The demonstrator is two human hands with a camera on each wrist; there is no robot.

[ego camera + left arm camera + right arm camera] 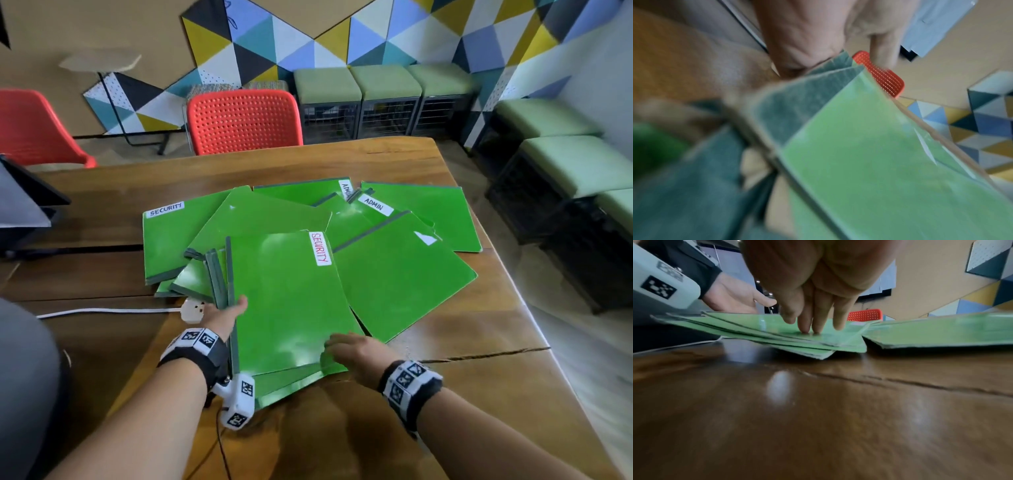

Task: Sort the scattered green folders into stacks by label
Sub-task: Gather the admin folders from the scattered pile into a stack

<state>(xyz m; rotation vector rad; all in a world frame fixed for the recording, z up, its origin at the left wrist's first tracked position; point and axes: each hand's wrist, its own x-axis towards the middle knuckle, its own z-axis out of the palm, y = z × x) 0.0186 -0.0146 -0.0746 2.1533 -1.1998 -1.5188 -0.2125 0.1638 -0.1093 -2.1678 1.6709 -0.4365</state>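
Green folders [404, 274] lie fanned across the middle of the wooden counter [479, 329] (labels read SECURITY and ADMIN). The left hand [227, 313] grasps the grey spines of several folders at lower centre-left. The right hand [356, 353], fingers [807, 321] straight, presses on the top SECURITY folder [291, 301] near its lower right corner.

Wooden table [445, 308], red chairs [245, 121], green-cushioned stools [327, 84], triangle-patterned wall [394, 31]

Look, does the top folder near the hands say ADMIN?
No, the label on the top folder reads SECURITY in red letters.
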